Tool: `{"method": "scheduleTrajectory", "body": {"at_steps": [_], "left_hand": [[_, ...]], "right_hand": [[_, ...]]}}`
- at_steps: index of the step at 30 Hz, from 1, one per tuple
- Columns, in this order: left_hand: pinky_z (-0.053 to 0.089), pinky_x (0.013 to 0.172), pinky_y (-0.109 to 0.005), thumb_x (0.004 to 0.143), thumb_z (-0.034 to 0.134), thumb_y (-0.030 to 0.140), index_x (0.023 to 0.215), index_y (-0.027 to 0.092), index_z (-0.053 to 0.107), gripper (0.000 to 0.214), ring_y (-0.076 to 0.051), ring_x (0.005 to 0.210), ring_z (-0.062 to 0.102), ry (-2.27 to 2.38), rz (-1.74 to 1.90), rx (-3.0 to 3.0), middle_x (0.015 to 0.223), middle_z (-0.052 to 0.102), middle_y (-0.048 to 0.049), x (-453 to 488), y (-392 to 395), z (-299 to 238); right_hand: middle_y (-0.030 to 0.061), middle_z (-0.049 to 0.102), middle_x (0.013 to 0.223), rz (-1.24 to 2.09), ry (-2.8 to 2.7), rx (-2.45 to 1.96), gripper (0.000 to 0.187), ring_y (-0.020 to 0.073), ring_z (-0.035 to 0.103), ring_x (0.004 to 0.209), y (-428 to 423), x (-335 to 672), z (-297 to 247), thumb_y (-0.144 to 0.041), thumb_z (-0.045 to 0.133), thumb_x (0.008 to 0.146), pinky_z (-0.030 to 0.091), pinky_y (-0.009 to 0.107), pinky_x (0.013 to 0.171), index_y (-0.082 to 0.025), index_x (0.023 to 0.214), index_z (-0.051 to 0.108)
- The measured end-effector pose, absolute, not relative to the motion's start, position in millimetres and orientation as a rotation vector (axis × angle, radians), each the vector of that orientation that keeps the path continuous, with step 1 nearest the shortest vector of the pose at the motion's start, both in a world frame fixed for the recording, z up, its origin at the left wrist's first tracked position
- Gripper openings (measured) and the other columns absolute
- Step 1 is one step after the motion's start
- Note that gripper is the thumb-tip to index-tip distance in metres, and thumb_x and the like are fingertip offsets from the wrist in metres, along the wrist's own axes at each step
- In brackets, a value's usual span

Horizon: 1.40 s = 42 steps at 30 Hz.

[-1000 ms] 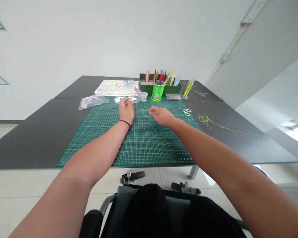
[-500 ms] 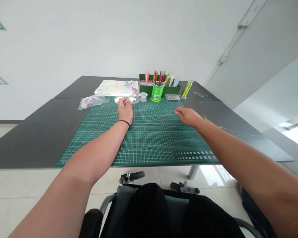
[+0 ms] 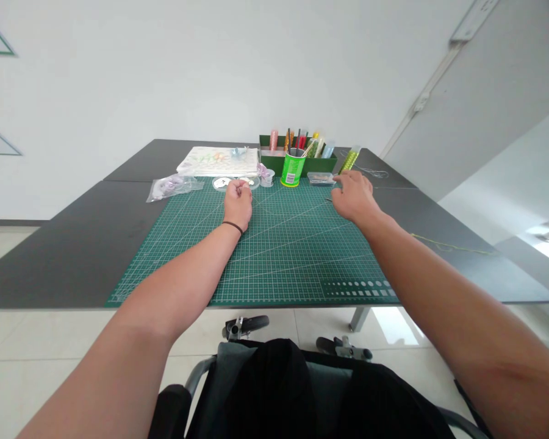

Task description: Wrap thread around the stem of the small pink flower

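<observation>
My left hand [image 3: 238, 204] is closed in a pinch above the cutting mat [image 3: 274, 244], on the thin stem of a lilac flower [image 3: 263, 171]. The flower head is in front of a small white tub [image 3: 268, 178]; most of the stem is hidden. Two shallow round dishes with white pieces, a left dish [image 3: 221, 183] and a right dish [image 3: 252, 182], lie just beyond this hand. My right hand [image 3: 354, 196] is open, thumb and fingers apart, beside a flat clear box [image 3: 321, 178] and near a yellow-green spool [image 3: 349, 160]. A small thin dark object [image 3: 328, 199] lies by its thumb.
A green can [image 3: 293, 169] with sticks and dark-handled tools stands before a dark green box [image 3: 274, 163] of coloured spools. At the left lie a plastic bag [image 3: 174, 186] with lilac contents and a white sheet [image 3: 201, 161]. Yellow-green cord [image 3: 452, 247] trails at the right.
My right hand has moved forward and opened from a pinch; a thin dark object now shows on the mat beside it. The lilac flower has shifted right, in front of the white tub.
</observation>
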<state>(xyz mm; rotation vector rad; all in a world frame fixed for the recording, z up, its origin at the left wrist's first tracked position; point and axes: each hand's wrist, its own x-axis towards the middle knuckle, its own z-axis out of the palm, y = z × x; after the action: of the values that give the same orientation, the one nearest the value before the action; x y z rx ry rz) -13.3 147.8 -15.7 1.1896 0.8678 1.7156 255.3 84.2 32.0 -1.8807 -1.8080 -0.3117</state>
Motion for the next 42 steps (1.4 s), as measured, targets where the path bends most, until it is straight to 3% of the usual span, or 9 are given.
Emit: {"method": "scheduleTrajectory", "body": {"at_steps": [4, 7, 13, 16, 21, 27, 32, 34, 42], "left_hand": [[0.031, 0.047, -0.02, 0.09, 0.051, 0.015, 0.083, 0.019, 0.049, 0.008, -0.008, 0.046, 0.04, 0.886, 1.661, 1.237, 0.059, 0.048, 0.0056, -12, 143, -14], [0.032, 0.048, -0.02, 0.09, 0.051, 0.016, 0.085, 0.019, 0.05, 0.006, -0.007, 0.047, 0.041, 0.888, 1.617, 1.305, 0.063, 0.052, 0.0048, -13, 141, -14], [0.042, 0.057, -0.021, 0.089, 0.053, 0.019, 0.087, 0.018, 0.052, 0.003, -0.008, 0.056, 0.051, 0.874, 1.517, 1.436, 0.068, 0.059, 0.0024, -12, 140, -18], [0.045, 0.058, -0.022, 0.089, 0.053, 0.019, 0.087, 0.018, 0.052, 0.002, -0.009, 0.057, 0.054, 0.866, 1.479, 1.453, 0.067, 0.059, 0.0025, -10, 138, -19], [0.047, 0.064, -0.023, 0.089, 0.054, 0.02, 0.087, 0.018, 0.053, 0.003, -0.009, 0.063, 0.057, 0.859, 1.509, 1.503, 0.071, 0.062, 0.0016, -10, 135, -17], [0.046, 0.064, -0.023, 0.089, 0.054, 0.02, 0.089, 0.017, 0.054, 0.003, -0.009, 0.063, 0.058, 0.866, 1.485, 1.542, 0.071, 0.064, 0.0017, -10, 132, -16], [0.042, 0.054, -0.022, 0.09, 0.054, 0.024, 0.09, 0.017, 0.054, 0.006, -0.007, 0.051, 0.05, 0.854, 1.397, 1.607, 0.078, 0.068, 0.0004, -12, 129, -17], [0.042, 0.053, -0.022, 0.091, 0.053, 0.025, 0.091, 0.017, 0.054, 0.008, -0.007, 0.05, 0.049, 0.847, 1.358, 1.653, 0.081, 0.07, -0.0006, -12, 126, -17], [0.05, 0.08, -0.031, 0.094, 0.049, 0.026, 0.096, 0.019, 0.053, 0.009, -0.014, 0.083, 0.067, 1.022, 1.295, 1.993, 0.089, 0.072, -0.0037, -12, 113, -12]], "right_hand": [[0.0176, 0.051, 0.13, -0.276, -1.8, -1.654, 0.033, 0.0332, 0.044, 0.126, 77, 182, 41, -0.016, 0.045, 0.081, 0.032, 0.055, 0.107, -0.015, 0.111, 0.06], [0.0168, 0.058, 0.118, 0.072, -1.758, -1.579, 0.025, 0.029, 0.051, 0.118, 83, 136, 27, -0.016, 0.05, 0.08, 0.038, 0.049, 0.105, -0.014, 0.104, 0.057], [0.014, 0.06, 0.123, 0.78, -1.478, -1.246, 0.029, 0.02, 0.058, 0.116, 103, 102, -8, -0.028, 0.055, 0.084, 0.043, 0.038, 0.102, -0.019, 0.11, 0.046], [0.0067, 0.066, 0.097, 0.913, -1.426, -1.194, 0.02, 0.0163, 0.065, 0.092, 101, 101, -12, -0.034, 0.05, 0.088, 0.049, 0.034, 0.088, -0.02, 0.103, 0.047], [-0.0047, 0.055, 0.064, 0.647, -1.578, -1.356, 0.013, 0.0124, 0.05, 0.056, 90, 105, -8, -0.034, 0.047, 0.089, 0.039, 0.027, 0.059, -0.022, 0.085, 0.048], [-0.0038, 0.055, 0.062, 0.388, -1.779, -1.374, 0.015, 0.0127, 0.048, 0.057, 77, 111, -4, -0.034, 0.047, 0.089, 0.033, 0.026, 0.058, -0.021, 0.083, 0.054], [0.0042, 0.069, 0.086, 0.27, -1.965, -1.385, 0.016, 0.0139, 0.054, 0.064, 67, 120, 3, -0.028, 0.047, 0.088, 0.036, 0.027, 0.062, -0.02, 0.086, 0.06], [0.0048, 0.069, 0.084, 0.241, -2.023, -1.411, 0.015, 0.0144, 0.054, 0.063, 62, 124, 6, -0.027, 0.047, 0.088, 0.035, 0.027, 0.062, -0.02, 0.086, 0.061], [-0.0016, 0.056, 0.061, 0.203, -1.993, -1.438, 0.012, 0.0126, 0.045, 0.054, 53, 131, 3, -0.028, 0.048, 0.086, 0.031, 0.026, 0.058, -0.02, 0.083, 0.057]]}}
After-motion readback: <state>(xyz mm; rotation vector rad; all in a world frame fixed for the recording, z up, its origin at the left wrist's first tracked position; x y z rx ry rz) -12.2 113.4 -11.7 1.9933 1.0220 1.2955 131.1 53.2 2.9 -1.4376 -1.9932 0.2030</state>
